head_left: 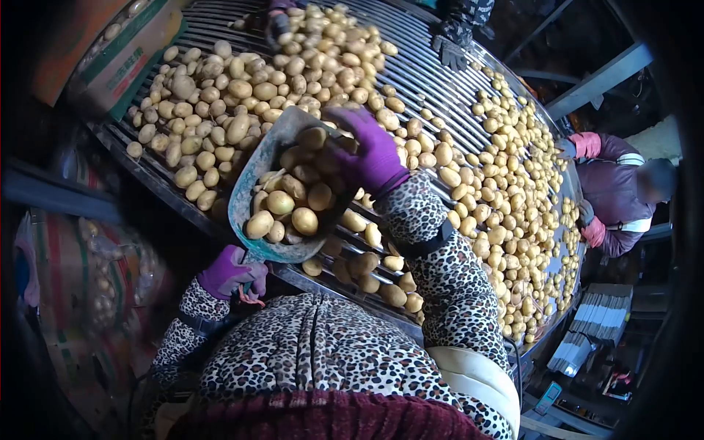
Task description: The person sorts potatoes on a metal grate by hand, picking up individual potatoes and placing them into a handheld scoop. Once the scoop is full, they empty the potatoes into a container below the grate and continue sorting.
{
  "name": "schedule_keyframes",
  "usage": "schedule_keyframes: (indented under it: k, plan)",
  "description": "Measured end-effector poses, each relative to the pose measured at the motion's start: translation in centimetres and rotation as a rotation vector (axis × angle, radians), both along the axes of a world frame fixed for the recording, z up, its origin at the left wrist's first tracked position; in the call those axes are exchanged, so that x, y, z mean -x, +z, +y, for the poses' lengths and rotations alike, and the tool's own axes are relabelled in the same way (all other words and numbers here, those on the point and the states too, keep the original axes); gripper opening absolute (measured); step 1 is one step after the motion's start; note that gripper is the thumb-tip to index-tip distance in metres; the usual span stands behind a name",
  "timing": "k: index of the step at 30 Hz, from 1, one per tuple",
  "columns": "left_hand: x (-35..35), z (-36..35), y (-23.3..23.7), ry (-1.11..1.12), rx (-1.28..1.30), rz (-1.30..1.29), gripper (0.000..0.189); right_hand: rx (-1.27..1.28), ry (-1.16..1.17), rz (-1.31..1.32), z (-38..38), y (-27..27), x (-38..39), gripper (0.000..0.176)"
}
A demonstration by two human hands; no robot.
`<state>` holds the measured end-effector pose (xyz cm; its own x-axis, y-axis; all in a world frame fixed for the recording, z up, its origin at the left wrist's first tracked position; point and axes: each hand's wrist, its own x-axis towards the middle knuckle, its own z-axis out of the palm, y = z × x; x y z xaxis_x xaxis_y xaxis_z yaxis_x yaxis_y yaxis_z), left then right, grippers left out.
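My left hand (233, 274), in a purple glove, is closed around the handle of a worn teal scoop (270, 251). The scoop is tilted over the near edge of the slatted table, with several potatoes (280, 203) lying inside it. At the scoop's right rim is my right hand (372, 152), also gloved in purple. Its fingers are spread toward the potatoes at the scoop's mouth, and their tips are partly hidden. Loose potatoes (393, 295) lie on the slats below my right forearm.
A slatted metal table (433, 88) carries heaps of potatoes (513, 220). A cardboard box (128, 62) stands at its upper left. Co-workers' gloved hands (449, 51) reach in from the far side; another person (620, 187) works at right. Stacked cartons (601, 315) sit lower right.
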<state>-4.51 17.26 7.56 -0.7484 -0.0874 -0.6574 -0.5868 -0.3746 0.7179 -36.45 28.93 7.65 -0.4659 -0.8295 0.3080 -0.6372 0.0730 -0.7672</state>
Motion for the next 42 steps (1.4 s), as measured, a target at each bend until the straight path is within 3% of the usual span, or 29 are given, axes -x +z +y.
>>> schedule_keyframes:
  k: [2,3,4,6,8,11,12,14,18,22,24,27,29,30,32,38,42]
  plan:
    - [0.3,0.0,0.9,-0.047,0.001,-0.042,0.024,0.101,-0.085,-0.025,0.5,-3.1,1.9,0.049]
    - [0.2,0.0,0.9,-0.045,0.002,-0.043,0.024,0.102,-0.107,-0.335,1.2,-4.8,2.5,0.051]
    - [0.2,0.2,0.9,-0.047,0.005,-0.043,0.024,-0.003,-0.148,-0.645,2.0,-5.1,2.7,0.053]
    - [0.3,0.4,0.9,-0.065,-0.021,-0.055,0.022,-0.321,-0.102,-0.845,4.5,-4.7,3.1,0.047]
    - [0.8,0.7,1.3,-0.11,-0.052,-0.086,0.022,-0.209,0.082,-0.55,7.3,-7.8,2.9,0.039]
    - [1.2,1.0,1.4,-0.22,-0.052,-0.052,0.029,-0.017,0.053,-0.253,8.6,-9.6,2.2,0.028]
    - [1.4,0.9,1.8,-0.286,-0.052,-0.038,0.034,-0.036,-0.003,-0.407,8.3,-8.0,1.6,0.03]
    - [1.8,1.9,2.5,-0.172,-0.124,-0.083,0.039,-0.084,-0.118,-0.727,7.8,-5.3,0.6,0.042]
    - [2.8,2.8,2.8,-0.074,-0.295,-0.217,0.041,0.068,-0.101,-0.923,6.5,-4.0,-0.1,0.034]
    - [2.9,3.8,3.4,0.152,-0.349,-0.257,0.027,-0.037,-0.013,-0.928,5.8,-5.1,1.0,0.033]
    - [3.0,4.6,4.1,0.205,-0.249,-0.246,0.024,-0.038,0.042,-1.018,5.7,-5.8,1.3,0.036]
    - [2.2,4.3,4.9,0.255,-0.171,-0.248,0.023,0.076,0.079,-0.854,6.3,-8.4,2.3,0.043]
    - [0.4,3.3,4.4,0.299,-0.18,-0.251,0.024,0.004,-0.019,-1.207,8.1,-7.2,2.5,0.046]
    - [-0.8,3.0,4.5,0.337,-0.161,-0.213,0.024,-0.033,-0.107,-1.238,8.8,-6.3,2.4,0.047]
    - [-2.9,2.3,4.8,0.392,-0.116,-0.144,0.025,-0.186,-0.141,-1.121,10.7,-8.4,3.7,0.05]
    - [-8.7,-0.7,7.1,0.711,-0.015,-0.11,0.028,-0.248,-0.194,-0.975,11.5,-8.6,3.5,0.041]
    - [-14.5,-4.8,7.1,0.734,0.014,-0.115,0.027,-0.319,-0.338,-0.965,11.1,-8.5,3.4,0.044]
